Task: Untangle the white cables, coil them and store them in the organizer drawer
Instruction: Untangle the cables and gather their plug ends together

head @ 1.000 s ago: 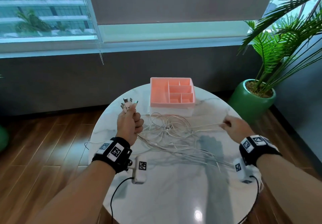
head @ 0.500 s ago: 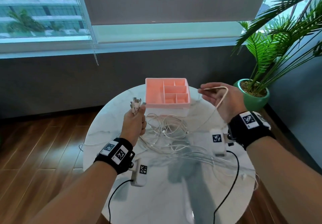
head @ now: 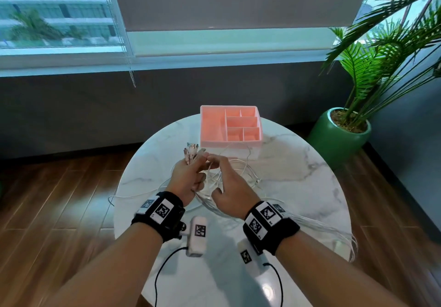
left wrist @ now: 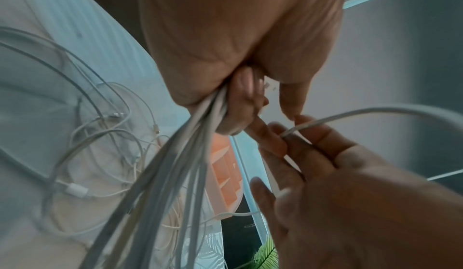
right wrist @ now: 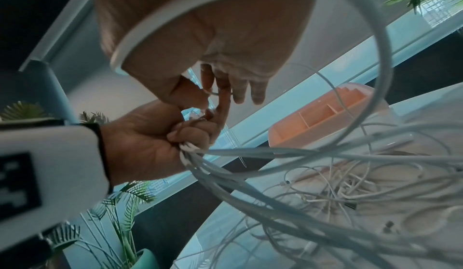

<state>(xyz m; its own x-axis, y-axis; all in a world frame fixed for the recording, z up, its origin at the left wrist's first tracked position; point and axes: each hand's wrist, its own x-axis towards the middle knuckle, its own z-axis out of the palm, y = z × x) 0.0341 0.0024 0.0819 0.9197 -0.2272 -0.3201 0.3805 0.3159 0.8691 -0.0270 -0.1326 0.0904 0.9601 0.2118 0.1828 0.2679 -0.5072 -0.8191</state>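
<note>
My left hand (head: 188, 178) grips a bundle of white cables (left wrist: 180, 166) over the marble table (head: 298, 187), the plug ends (head: 191, 152) sticking up above the fist. Its index finger is stretched out. My right hand (head: 229, 182) is right beside it and pinches one white cable (left wrist: 325, 120) between thumb and fingers, at the left hand's fingertips. That cable arcs in a loop (right wrist: 375, 59) round the right wrist camera. The loose remainder of the tangle (right wrist: 338, 190) lies on the table under both hands. The pink organizer drawer (head: 230, 127) stands just beyond, its compartments empty.
A potted palm in a green pot (head: 341, 135) stands on the floor to the right of the table. Cable strands (head: 343, 237) hang over the table's right front edge, and one strand (head: 124, 197) trails off the left side. A dark wall and window are behind.
My right hand, raised at the right with a cable loop half a second ago, has come down and left to meet the left hand. The left hand has kept its bundle.
</note>
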